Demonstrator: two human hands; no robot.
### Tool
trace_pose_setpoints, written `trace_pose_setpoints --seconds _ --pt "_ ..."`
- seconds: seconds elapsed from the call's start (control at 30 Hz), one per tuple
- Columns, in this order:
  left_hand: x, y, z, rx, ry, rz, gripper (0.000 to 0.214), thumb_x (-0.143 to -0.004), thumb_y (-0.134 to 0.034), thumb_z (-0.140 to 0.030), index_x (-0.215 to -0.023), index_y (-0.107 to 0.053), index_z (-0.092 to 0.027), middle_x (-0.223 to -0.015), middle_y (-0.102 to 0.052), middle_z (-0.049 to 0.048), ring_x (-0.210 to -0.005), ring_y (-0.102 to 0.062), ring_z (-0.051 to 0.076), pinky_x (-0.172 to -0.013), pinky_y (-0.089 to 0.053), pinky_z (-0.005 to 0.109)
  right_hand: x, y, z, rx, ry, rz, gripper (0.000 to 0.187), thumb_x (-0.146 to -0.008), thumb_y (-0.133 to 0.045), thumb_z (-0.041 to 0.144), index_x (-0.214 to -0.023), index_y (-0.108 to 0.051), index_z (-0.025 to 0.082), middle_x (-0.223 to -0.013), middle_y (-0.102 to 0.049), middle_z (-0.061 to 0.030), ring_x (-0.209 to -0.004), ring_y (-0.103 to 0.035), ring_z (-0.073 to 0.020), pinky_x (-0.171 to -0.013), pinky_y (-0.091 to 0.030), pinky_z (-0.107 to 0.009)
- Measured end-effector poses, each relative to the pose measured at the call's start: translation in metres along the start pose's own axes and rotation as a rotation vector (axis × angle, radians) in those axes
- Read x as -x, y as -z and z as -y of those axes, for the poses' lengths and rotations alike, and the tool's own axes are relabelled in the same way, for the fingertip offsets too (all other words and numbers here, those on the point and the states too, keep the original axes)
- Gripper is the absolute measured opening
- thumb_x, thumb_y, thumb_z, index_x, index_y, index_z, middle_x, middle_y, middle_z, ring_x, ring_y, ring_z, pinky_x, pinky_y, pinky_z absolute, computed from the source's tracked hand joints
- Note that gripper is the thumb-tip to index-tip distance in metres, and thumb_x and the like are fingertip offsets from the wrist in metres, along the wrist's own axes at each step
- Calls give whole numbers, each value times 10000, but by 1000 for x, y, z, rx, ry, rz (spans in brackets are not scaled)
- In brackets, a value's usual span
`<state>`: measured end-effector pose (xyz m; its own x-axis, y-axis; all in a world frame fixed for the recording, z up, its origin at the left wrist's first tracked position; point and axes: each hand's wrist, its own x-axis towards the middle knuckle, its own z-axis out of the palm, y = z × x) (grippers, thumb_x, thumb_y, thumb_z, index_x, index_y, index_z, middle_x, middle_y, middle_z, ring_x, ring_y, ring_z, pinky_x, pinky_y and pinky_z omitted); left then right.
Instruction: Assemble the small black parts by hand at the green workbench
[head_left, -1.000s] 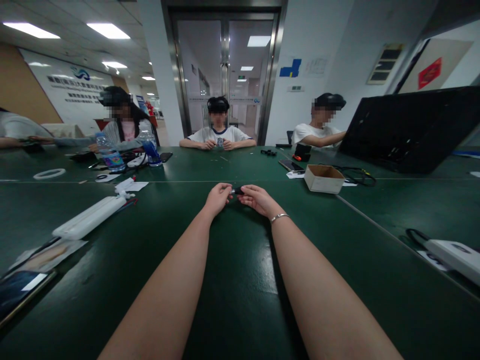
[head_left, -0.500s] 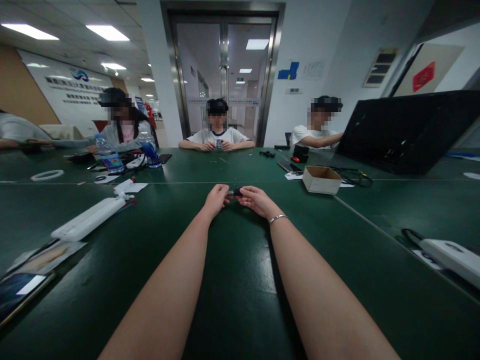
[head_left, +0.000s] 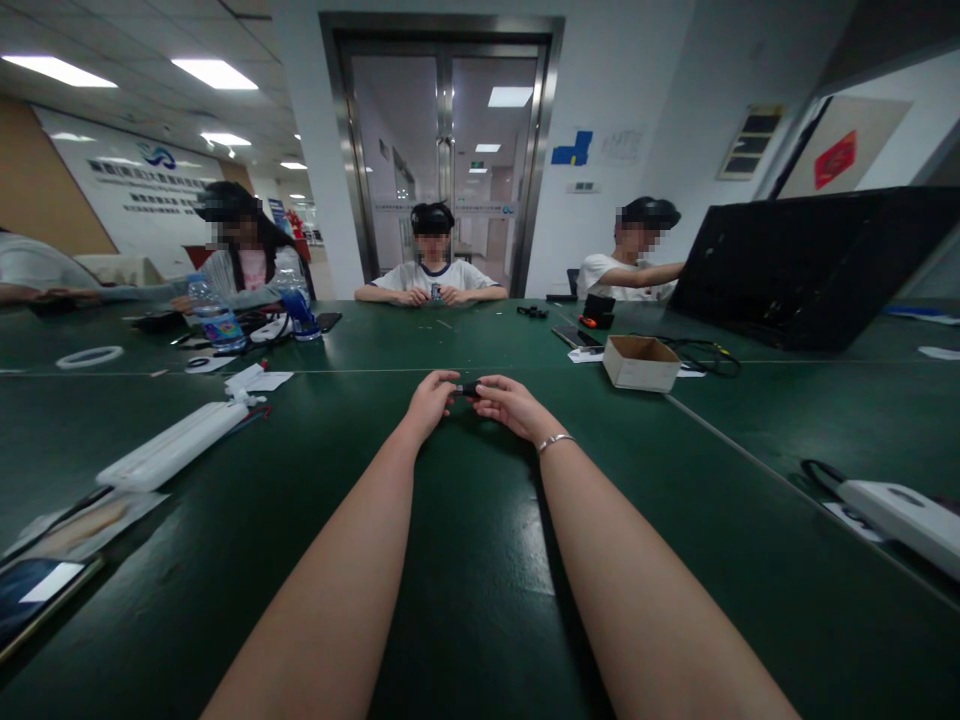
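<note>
A small black object with a silvery end (head_left: 469,389) spans the gap between my two hands, over the green table (head_left: 465,560). My left hand (head_left: 433,408) is closed at its silvery left end, the fingertips pinched together. On the black right end, my right hand (head_left: 511,408) grips with thumb and fingers. The object is too small for me to tell its exact kind, and my fingers cover part of it. A silver bracelet (head_left: 556,441) circles my right wrist.
An open cardboard box (head_left: 639,370) stands right of my hands, with cables behind it. At left lie a long white device (head_left: 176,445) and a phone (head_left: 45,600). A white power strip (head_left: 904,515) is at far right. Several people sit around the table.
The view has shifted very slightly. Both hands stay in nearly the same place, still holding the small black object between them.
</note>
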<state>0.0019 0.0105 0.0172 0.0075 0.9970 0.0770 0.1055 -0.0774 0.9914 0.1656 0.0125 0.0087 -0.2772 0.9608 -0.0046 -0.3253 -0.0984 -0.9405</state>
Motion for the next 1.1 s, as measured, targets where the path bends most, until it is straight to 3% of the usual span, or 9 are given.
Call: trace_pose_setpoints --seconds 0.17,0.3,0.47,0.57,0.93,1.1 --pt "0 -1 2 -12 -13 46 254 -858 -426 -255 -1022 -573 -130 -587 -520 -10 -440 -428 78 -425 -332 177 -1 1 -1 6 14 4 195 -810 -655 42 -930 -536 140 -730 -674 -58 -556 -655 -123 -549 -557 -186" --pt "1 0 3 -25 -52 38 330 -751 -520 -133 -1079 -547 -160 -676 -554 -10 -534 -497 86 -465 -366 169 0 1 -1 7 7 7 196 -816 -641 32 -943 -539 141 -746 -674 -50 -559 -655 -116 -557 -560 -186" --pt "0 -1 5 -64 -59 63 248 -829 -464 -233 -1039 -557 -139 -599 -525 -10 -481 -455 85 -444 -331 175 0 1 -1 -5 16 1 217 -785 -679 34 -926 -554 142 -741 -666 -40 -567 -657 -121 -560 -563 -189" --pt "-1 -1 7 -56 -85 32 292 -768 -540 -186 -1059 -549 -160 -669 -543 -10 -528 -484 80 -453 -340 161 0 1 -1 -3 13 -5 206 -796 -653 19 -935 -558 138 -751 -668 -48 -575 -659 -121 -569 -567 -195" --pt "1 -1 2 -28 -6 41 242 -828 -428 -201 -1024 -558 -142 -631 -512 -8 -478 -455 77 -429 -340 164 1 0 1 -3 5 1 223 -782 -659 11 -934 -561 142 -743 -662 -35 -576 -655 -117 -575 -564 -195" --pt "2 -1 2 -41 -28 33 234 -785 -490 -172 -1004 -571 -166 -691 -540 -1 -526 -490 81 -443 -353 159 3 -1 2 -9 0 -5 232 -777 -655 3 -934 -564 148 -731 -657 -29 -581 -654 -120 -578 -557 -196"
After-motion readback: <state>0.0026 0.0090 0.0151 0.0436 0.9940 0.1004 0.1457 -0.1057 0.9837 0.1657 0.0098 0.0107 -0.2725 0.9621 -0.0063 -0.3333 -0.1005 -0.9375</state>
